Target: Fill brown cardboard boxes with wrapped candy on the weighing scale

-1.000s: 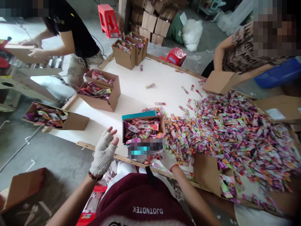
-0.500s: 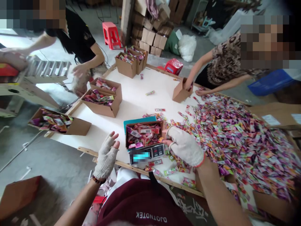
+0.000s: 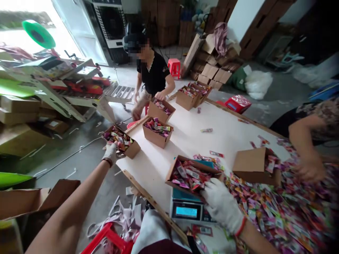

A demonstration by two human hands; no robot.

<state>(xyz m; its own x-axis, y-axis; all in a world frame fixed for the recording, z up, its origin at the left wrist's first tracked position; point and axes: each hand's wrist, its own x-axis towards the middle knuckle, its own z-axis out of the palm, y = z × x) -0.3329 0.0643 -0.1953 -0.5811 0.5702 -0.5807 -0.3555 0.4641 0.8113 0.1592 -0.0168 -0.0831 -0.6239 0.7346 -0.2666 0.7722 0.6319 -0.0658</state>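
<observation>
My left hand [image 3: 109, 153], in a fingerless knit glove, is stretched far out and grips the near edge of a filled cardboard box [image 3: 121, 141] hanging over the table's left corner. My right hand [image 3: 221, 205], in a white glove, holds the near rim of another open box of coloured sachets [image 3: 191, 175]; that box is tilted and lifted above a small digital scale [image 3: 186, 208]. A big heap of loose sachets [image 3: 278, 211] spreads to the right of it.
A white table [image 3: 190, 141] carries more filled boxes [image 3: 158, 131] and an empty box [image 3: 254, 165] lying on its side. One person in black stands at the far end; another person's arm [image 3: 304, 148] reaches into the heap. A conveyor machine [image 3: 79, 91] stands left.
The view swung left and up. My left hand reached out from the table edge to the overhanging box. My right hand left the heap and lifted the box off the scale.
</observation>
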